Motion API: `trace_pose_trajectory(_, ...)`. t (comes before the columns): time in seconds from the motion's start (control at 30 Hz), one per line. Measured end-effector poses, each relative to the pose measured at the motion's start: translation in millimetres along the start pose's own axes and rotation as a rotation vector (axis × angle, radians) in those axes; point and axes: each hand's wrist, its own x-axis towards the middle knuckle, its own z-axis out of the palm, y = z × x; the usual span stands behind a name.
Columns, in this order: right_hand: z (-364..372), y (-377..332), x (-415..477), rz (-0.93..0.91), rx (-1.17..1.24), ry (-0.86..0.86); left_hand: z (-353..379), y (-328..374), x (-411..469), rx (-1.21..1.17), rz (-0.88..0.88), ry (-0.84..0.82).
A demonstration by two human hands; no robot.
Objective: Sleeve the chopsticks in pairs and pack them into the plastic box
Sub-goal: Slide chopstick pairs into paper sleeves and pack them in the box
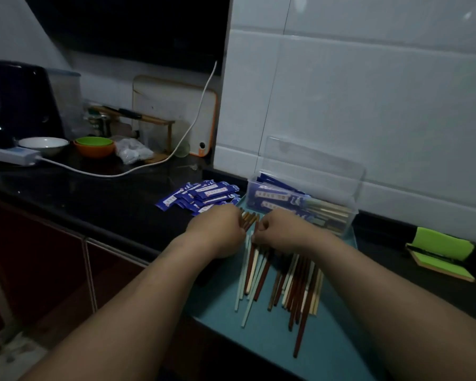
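Low in the frame, loose chopsticks (291, 281) lie on a blue mat (259, 339), their long way running from near to far. Both grips sit at the far ends of the chopsticks, side by side in the middle. The left grip (217, 229) is curled round a bunch of brown ones. The right grip (279, 229) looks pinched on one dark stick, but that is hard to see. Just past the left grip lie the blue sleeves (204, 195) on the dark worktop (107, 199), so that grip is nearer them. The box (349, 215) stands past the right grip, lid up, with sleeved pairs inside
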Motion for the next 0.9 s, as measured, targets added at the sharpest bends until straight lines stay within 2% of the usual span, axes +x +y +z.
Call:
trace_pose_trajectory(0.13, 6, -11, -9, 0.030, 0.056, 0.051, 3, -6, -5, -0.062, -0.017, 0.096)
trace_pose_trajectory(0.23, 8, -23, -11, 0.029, -0.003, 0.041, 6, -10, -8, -0.069, -0.008, 0.075)
trace_pose_trajectory(0.37, 10, -42, -11, -0.008, -0.127, 0.012, -2, -22, -11, -0.059, -0.017, 0.135)
trace_pose_trajectory(0.6, 2, -59, -10, 0.017, -0.344, -0.108, -9, -29, -19, -0.055, 0.018, 0.118)
trace_pose_trajectory(0.7, -3, -65, -13, 0.021, -0.350, -0.172, -6, -31, -19, -0.061, 0.040, 0.123)
trace_pose_trajectory(0.9, 16, -38, 30, 0.119, -0.363, -0.162, 2, -21, -14, -0.037, 0.093, 0.076)
